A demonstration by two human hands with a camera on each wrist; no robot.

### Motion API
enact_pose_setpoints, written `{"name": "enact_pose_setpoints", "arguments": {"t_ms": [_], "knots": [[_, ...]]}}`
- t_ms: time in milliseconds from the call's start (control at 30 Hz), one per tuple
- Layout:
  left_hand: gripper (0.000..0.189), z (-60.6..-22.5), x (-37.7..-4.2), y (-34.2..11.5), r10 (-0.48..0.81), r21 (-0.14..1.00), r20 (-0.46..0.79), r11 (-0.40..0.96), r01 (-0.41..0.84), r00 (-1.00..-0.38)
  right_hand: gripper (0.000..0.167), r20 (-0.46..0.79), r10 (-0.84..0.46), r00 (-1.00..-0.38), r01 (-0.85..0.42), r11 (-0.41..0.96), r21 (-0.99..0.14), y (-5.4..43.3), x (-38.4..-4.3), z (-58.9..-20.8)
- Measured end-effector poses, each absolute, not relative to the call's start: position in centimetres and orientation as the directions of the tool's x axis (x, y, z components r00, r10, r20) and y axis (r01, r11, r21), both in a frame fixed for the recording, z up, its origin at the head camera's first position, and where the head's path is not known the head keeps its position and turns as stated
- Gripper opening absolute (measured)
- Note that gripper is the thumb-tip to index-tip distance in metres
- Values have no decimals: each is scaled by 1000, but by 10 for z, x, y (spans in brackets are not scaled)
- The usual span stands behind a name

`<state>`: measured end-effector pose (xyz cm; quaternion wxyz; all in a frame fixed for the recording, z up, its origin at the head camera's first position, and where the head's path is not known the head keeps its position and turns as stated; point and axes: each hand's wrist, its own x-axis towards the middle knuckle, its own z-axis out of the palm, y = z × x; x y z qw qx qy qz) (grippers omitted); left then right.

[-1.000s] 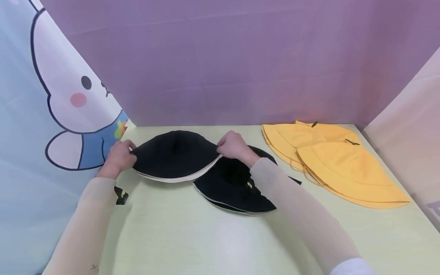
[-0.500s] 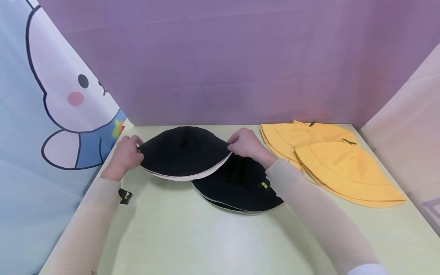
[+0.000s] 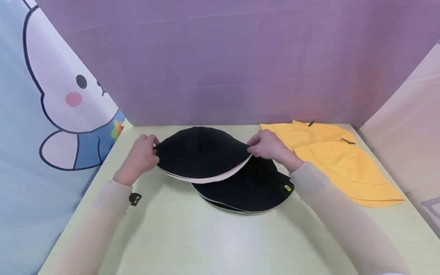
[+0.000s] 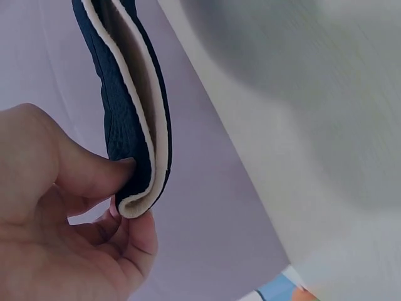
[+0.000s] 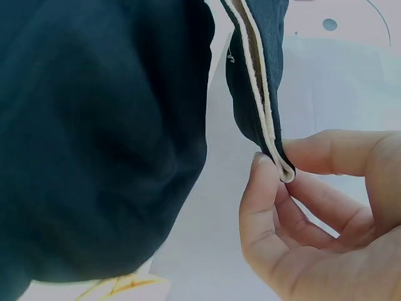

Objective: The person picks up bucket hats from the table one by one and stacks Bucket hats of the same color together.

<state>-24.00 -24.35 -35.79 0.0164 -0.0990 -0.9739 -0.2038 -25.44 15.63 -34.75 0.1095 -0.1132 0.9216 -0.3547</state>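
Pinching 1 folded black hat [image 3: 203, 152] by its corners, left hand [image 3: 140, 154] at left, right hand [image 3: 271, 148] at right, fingers closed down on the brim, probably to stop the fold sagging. Held over the far-left part of a lower black hat [image 3: 247, 196] (can't tell if touching), left of yellow hats [image 3: 347, 164].

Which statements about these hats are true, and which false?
1. The left hand and right hand pinch opposite ends of a dark bucket hat. True.
2. That hat is edged in red. False: the edging is pale.
3. Yellow bucket hats lie on the table, toward the right. True.
4. The left hand holds a yellow bucket hat. False: it pinches the dark one.
5. In the head view, the held hat partly hides another dark hat. True.
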Motion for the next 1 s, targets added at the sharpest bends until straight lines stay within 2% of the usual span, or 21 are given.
{"name": "enact_pose_setpoints", "arguments": {"t_ms": [367,600,1000], "knots": [[33,-355,-228,-209,289,338,140,885,321,-947,27,-157,-255,-954,-74,710,-700,194,-236,-350],[25,-355,-222,-193,334,354,132,864,359,-933,25,-197,-237,-951,-48,745,-665,215,-227,-346],[23,-354,-203,-170,422,396,128,808,436,-898,24,-244,-263,-933,-48,766,-641,247,-208,-345]]}}
